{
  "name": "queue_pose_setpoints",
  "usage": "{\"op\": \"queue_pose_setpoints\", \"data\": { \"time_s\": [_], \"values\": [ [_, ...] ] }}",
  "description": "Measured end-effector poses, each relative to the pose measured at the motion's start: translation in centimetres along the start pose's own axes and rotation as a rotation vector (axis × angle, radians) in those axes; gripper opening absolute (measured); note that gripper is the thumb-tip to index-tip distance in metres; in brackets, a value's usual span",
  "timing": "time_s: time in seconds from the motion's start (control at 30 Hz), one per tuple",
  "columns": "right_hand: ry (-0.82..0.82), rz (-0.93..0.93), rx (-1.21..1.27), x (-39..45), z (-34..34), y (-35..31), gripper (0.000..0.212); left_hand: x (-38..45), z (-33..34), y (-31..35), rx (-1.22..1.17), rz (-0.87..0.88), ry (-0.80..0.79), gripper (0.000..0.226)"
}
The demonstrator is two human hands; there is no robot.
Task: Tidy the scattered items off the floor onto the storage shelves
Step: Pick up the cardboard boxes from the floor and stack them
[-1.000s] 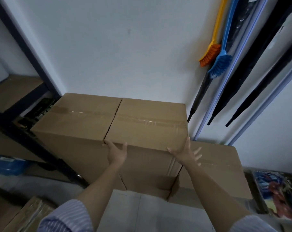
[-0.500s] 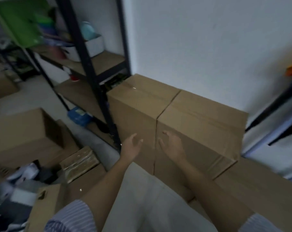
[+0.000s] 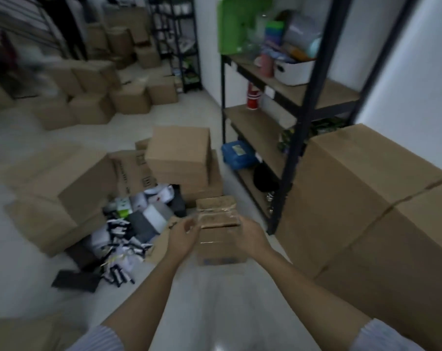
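Flanking a small taped box [image 3: 218,224], left hand [image 3: 183,238] and right hand [image 3: 253,236], fingers loosely curled

bare floor [image 3: 202,312] lies open under the arms. a big box [image 3: 367,198] blocks the right, the shelf post [image 3: 288,168] stands ahead, a small taped box [image 3: 218,224] and clutter [image 3: 128,231] crowd the left.

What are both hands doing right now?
Left hand: fingers curled at the small taped brown cardboard box; contact cannot be told.
Right hand: grips that box.

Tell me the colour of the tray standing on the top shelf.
Bright green tray, in the head view.
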State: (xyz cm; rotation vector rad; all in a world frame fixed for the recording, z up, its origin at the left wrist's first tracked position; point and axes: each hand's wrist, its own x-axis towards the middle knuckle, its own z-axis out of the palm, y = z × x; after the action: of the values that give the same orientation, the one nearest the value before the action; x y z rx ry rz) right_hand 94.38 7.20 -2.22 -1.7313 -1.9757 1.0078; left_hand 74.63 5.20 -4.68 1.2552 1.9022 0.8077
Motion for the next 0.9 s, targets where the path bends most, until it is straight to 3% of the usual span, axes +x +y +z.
{"op": "queue_pose_setpoints", "data": {
  "time_s": [0.17, 0.4, 0.47, 0.53, 0.6, 0.63, 0.83, 0.9],
  "values": [
    [-0.154, -0.105, -0.060, 0.7, 9.6, -9.0, 0.059, -2.9, -10.4, -8.5, -0.109, -0.170, 0.189, 0.042],
    [-0.341, -0.231, -0.050, -0.5, 22.1, -18.8, 0.059, -7.3, -20.5, -18.2, -0.205, -0.325, 0.418, 0.009],
    [-0.373, -0.249, -0.040, -1.2, 25.1, -20.7, 0.058, -8.2, -22.4, -20.2, -0.225, -0.384, 0.426, 0.019],
    [-0.419, -0.286, -0.037, -1.7, 28.0, -22.2, 0.056, -9.2, -23.8, -22.4, -0.262, -0.459, 0.433, 0.011],
    [-0.474, -0.310, -0.046, -2.0, 30.8, -23.7, 0.055, -9.6, -24.8, -25.5, -0.287, -0.511, 0.466, 0.047],
    [-0.506, -0.310, -0.052, -2.1, 32.2, -24.3, 0.055, -9.9, -25.3, -26.6, -0.303, -0.539, 0.487, 0.053],
    [-0.667, -0.310, -0.076, -0.7, 40.6, -27.8, 0.057, -10.6, -27.7, -32.0, -0.442, -0.694, 0.638, 0.065],
    [-0.714, -0.322, -0.100, 0.2, 43.4, -29.0, 0.057, -10.5, -28.4, -33.9, -0.519, -0.781, 0.716, 0.056]
  ]
}}
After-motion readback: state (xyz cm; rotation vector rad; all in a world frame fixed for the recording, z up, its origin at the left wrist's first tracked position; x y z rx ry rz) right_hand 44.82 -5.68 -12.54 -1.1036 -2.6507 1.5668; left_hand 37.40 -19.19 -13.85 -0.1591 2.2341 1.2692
